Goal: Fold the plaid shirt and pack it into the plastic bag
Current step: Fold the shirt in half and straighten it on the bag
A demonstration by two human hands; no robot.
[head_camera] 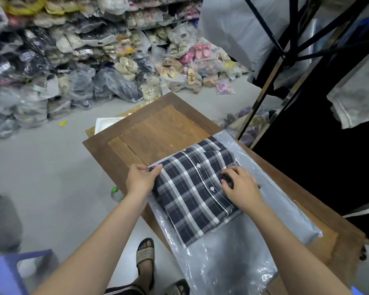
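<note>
We are seeing a brown wooden table (pixel 158 128) standing on a grey floor (pixel 41 167). A clear plastic bag (pixel 232 252) is lying flat on its near half.

One plaid shirt (pixel 195 188), one plastic bag (pixel 232 256), two hands (pixel 142 179).

One cam, on my head, wide-angle. Looks forward and steeply down over my forearms at the bench (pixel 158 128), close in. Floor (pixel 41 162) and my sandalled feet low in frame, stacked bagged goods (pixel 83 60) beyond.
</note>
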